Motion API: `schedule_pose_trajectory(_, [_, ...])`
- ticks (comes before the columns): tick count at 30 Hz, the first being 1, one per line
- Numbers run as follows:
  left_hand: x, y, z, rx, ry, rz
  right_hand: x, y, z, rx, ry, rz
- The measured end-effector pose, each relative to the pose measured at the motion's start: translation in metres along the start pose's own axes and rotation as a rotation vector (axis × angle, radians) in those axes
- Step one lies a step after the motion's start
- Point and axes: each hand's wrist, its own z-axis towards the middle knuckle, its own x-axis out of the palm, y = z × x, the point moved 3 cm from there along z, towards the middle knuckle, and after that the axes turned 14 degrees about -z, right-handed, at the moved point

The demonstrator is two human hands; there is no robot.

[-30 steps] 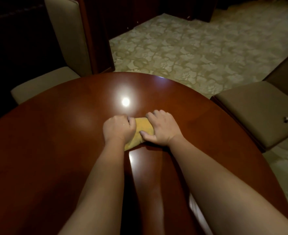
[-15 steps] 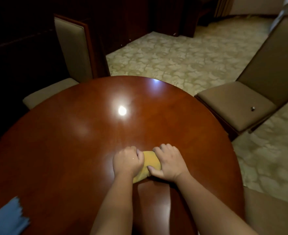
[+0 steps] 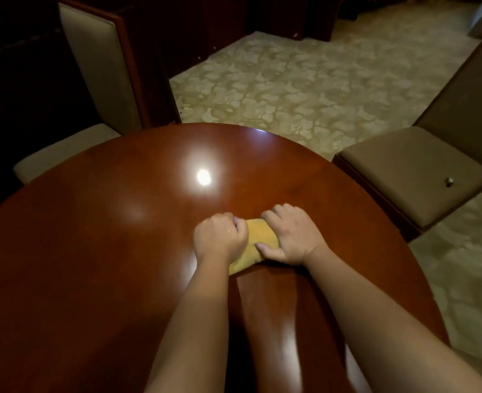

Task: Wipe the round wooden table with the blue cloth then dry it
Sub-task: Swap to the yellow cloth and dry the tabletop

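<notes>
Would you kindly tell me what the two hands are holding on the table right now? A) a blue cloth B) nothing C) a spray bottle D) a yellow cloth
D: the left hand and right hand both grip a folded yellow cloth pressed on the wooden table.

1. Two bare forearms reach in from the near edge of the round wooden table [image 3: 92, 251]; no sleeves, cuffs or gloves cover them.
2. The left hand [image 3: 220, 239] wears no ring, watch or band on its visible side.
3. The right hand [image 3: 290, 236] is likewise unadorned, with a short, plain nail showing on the thumb.
4. Both wrists are bare above the table.
</notes>
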Motion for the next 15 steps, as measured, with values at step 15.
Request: schedule_pose_trajectory(15, [0.007,-0.012,0.050,0.009,0.001,0.010,0.012,-0.028,0.028,0.133,0.063,0.026])
